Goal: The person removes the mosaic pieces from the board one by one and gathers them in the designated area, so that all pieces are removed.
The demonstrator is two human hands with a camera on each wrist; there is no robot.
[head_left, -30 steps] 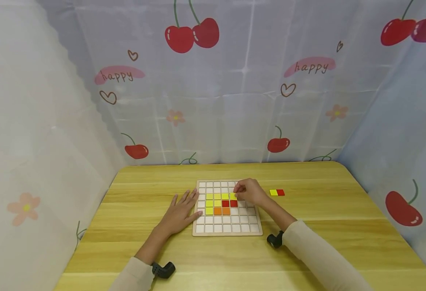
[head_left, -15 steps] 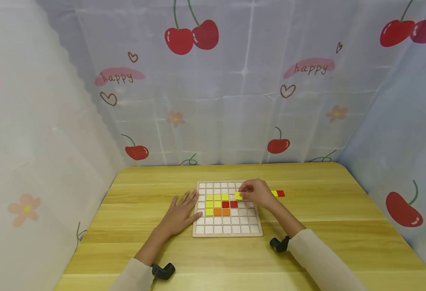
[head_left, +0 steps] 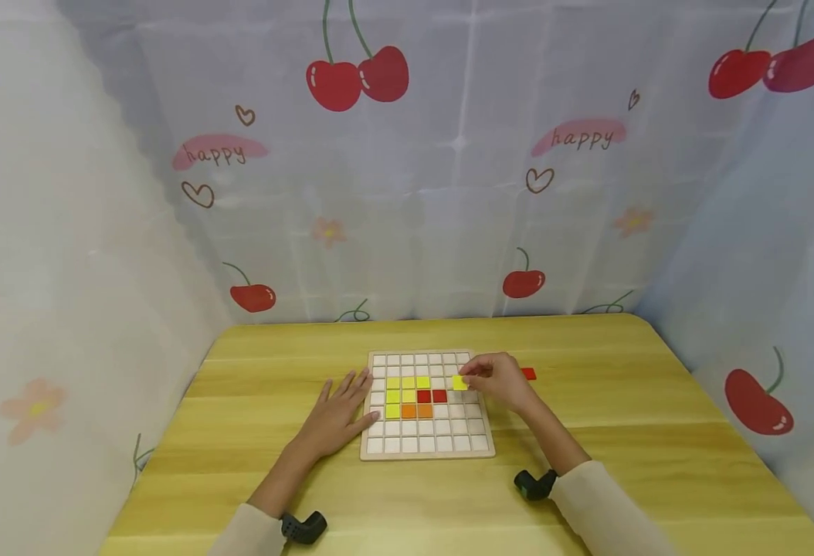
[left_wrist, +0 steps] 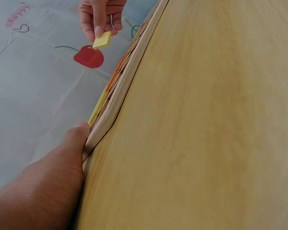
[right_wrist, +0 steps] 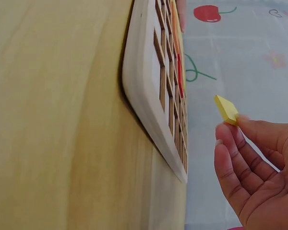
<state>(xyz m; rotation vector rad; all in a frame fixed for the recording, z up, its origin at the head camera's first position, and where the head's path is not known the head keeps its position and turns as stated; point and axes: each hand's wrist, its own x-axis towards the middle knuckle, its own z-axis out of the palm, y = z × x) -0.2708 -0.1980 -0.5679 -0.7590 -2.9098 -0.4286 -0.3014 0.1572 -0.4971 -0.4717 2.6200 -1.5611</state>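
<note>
A pale wooden grid board point(head_left: 445, 444) lies on the table with white square cells. Several yellow tiles point(head_left: 408, 396), two red tiles point(head_left: 439, 396) and two orange tiles point(head_left: 409, 411) fill some of them. My left hand point(head_left: 332, 417) rests along the board's left edge, fingers spread and straight. Between thumb and fingertips my right hand point(head_left: 499, 381) pinches a yellow tile point(head_left: 459, 383), over the right part of the board. In the right wrist view this tile point(right_wrist: 225, 110) is raised clear of the board and tilted.
A loose red tile point(head_left: 528, 374) lies on the wooden table point(head_left: 588, 432) just right of the right hand, which covers the spot beside it. A cherry-print curtain point(head_left: 414, 255) stands behind the table and on both sides.
My right hand has lifted the yellow tile out of its cell beside the other yellow tiles and carried it slightly right. The left hand stays on the board; the view has shifted a little.
</note>
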